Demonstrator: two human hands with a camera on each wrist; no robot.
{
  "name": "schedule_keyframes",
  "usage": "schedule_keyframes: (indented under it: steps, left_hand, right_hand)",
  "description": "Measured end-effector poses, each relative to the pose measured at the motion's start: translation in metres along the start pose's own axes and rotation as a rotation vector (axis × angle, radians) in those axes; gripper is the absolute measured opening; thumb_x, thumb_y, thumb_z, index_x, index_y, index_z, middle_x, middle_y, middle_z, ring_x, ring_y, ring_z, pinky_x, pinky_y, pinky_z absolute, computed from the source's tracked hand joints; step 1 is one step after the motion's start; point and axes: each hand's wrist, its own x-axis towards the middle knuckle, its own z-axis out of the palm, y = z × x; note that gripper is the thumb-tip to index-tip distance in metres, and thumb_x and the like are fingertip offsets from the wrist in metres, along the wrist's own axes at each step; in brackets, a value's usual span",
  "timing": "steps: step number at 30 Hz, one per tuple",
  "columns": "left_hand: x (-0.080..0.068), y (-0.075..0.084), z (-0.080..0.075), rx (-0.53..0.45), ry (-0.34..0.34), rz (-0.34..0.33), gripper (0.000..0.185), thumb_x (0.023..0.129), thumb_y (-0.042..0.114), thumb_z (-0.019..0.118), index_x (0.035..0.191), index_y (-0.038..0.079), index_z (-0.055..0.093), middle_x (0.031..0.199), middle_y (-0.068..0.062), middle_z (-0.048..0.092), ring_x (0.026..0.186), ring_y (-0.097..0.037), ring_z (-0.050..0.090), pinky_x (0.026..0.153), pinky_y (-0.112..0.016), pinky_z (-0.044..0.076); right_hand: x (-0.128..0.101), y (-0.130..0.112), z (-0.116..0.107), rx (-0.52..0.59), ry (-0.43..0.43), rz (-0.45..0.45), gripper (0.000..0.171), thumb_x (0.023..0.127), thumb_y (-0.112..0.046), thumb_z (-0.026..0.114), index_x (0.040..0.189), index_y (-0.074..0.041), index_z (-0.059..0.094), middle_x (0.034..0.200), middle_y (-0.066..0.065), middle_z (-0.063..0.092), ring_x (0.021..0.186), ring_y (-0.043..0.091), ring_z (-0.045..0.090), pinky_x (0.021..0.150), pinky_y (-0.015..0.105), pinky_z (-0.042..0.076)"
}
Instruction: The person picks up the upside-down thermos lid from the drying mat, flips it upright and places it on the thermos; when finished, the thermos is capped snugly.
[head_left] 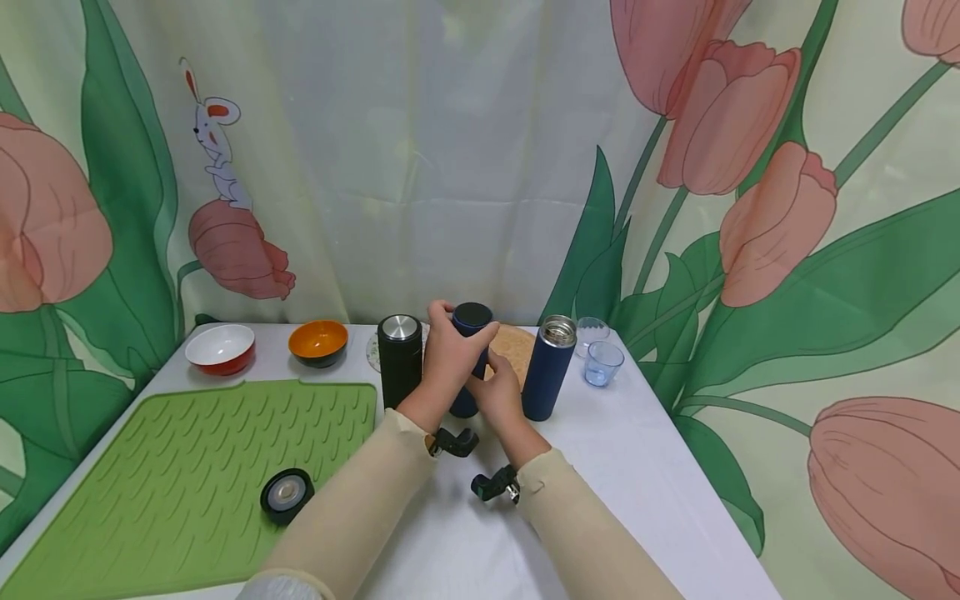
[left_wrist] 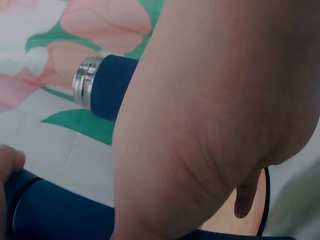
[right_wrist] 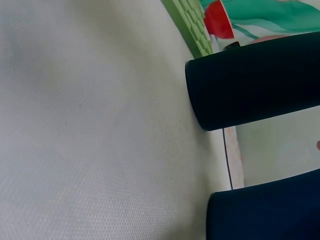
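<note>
In the head view, a dark blue thermos point(head_left: 465, 403) with a dark lid top point(head_left: 472, 314) stands upright at mid-table. My left hand point(head_left: 448, 350) grips it near the top, the thumb across the front. Lower on the body, my right hand point(head_left: 501, 392) holds it, partly hidden behind the left. A black thermos point(head_left: 400, 367) with a silver-topped lid is just to the left. To the right stands another blue thermos point(head_left: 547, 375), its steel mouth uncovered. In the right wrist view, the bases of the black thermos point(right_wrist: 250, 82) and the held thermos point(right_wrist: 265, 210) show, without hands.
A black lid point(head_left: 287, 495) lies on a green ridged mat point(head_left: 195, 467) at left. Behind are a red-and-white bowl point(head_left: 222, 350) and an orange bowl point(head_left: 318, 342). A round wooden board point(head_left: 515, 350) is behind the hands. Glass cups point(head_left: 603, 364) stand at back right.
</note>
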Motion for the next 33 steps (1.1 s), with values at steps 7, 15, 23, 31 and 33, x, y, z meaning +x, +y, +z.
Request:
schedule_keyframes:
  steps: [7, 15, 23, 31, 33]
  left_hand:
    - [0.0006, 0.0024, -0.0032, -0.007, -0.053, 0.021, 0.084, 0.089, 0.047, 0.07, 0.161, 0.022, 0.035, 0.141, -0.014, 0.057, 0.115, -0.032, 0.066, 0.097, -0.053, 0.058]
    - [-0.0015, 0.0054, 0.0013, -0.022, 0.015, -0.051, 0.098, 0.082, 0.06, 0.084, 0.147, 0.012, 0.03, 0.135, -0.02, 0.059, 0.113, -0.036, 0.069, 0.098, -0.052, 0.059]
    - [-0.0003, 0.005, -0.0034, 0.014, -0.061, -0.008, 0.078, 0.092, 0.045, 0.062, 0.16, 0.018, 0.034, 0.147, -0.015, 0.052, 0.123, -0.033, 0.063, 0.104, -0.055, 0.055]
    - [-0.0014, 0.005, -0.0007, -0.007, -0.028, -0.023, 0.085, 0.089, 0.054, 0.078, 0.147, 0.016, 0.03, 0.133, -0.018, 0.059, 0.11, -0.034, 0.07, 0.095, -0.051, 0.06]
    - [0.0004, 0.0048, -0.0015, 0.01, -0.034, -0.001, 0.076, 0.091, 0.048, 0.074, 0.148, 0.016, 0.035, 0.132, -0.016, 0.06, 0.11, -0.033, 0.069, 0.094, -0.05, 0.06]
  right_hand:
    - [0.0028, 0.0005, -0.0004, 0.001, 0.012, 0.011, 0.058, 0.093, -0.035, 0.081, 0.148, -0.03, 0.064, 0.152, 0.009, 0.06, 0.147, 0.033, 0.052, 0.121, 0.059, 0.042]
    - [-0.0005, -0.0012, -0.0007, 0.034, -0.005, -0.004, 0.054, 0.093, -0.031, 0.08, 0.145, -0.025, 0.067, 0.151, 0.012, 0.061, 0.149, 0.035, 0.05, 0.123, 0.062, 0.039]
    - [0.0015, 0.001, 0.0015, 0.029, 0.005, 0.019, 0.059, 0.093, -0.032, 0.081, 0.149, -0.028, 0.063, 0.156, 0.011, 0.058, 0.151, 0.035, 0.048, 0.123, 0.061, 0.039]
    - [0.0004, 0.0014, 0.0017, 0.037, 0.005, 0.038, 0.057, 0.093, -0.033, 0.081, 0.148, -0.031, 0.064, 0.155, 0.008, 0.058, 0.152, 0.033, 0.047, 0.124, 0.062, 0.038]
    - [0.0006, 0.0006, 0.0013, 0.041, 0.003, 0.033, 0.057, 0.093, -0.034, 0.081, 0.147, -0.031, 0.064, 0.155, 0.008, 0.058, 0.152, 0.033, 0.047, 0.123, 0.061, 0.039]
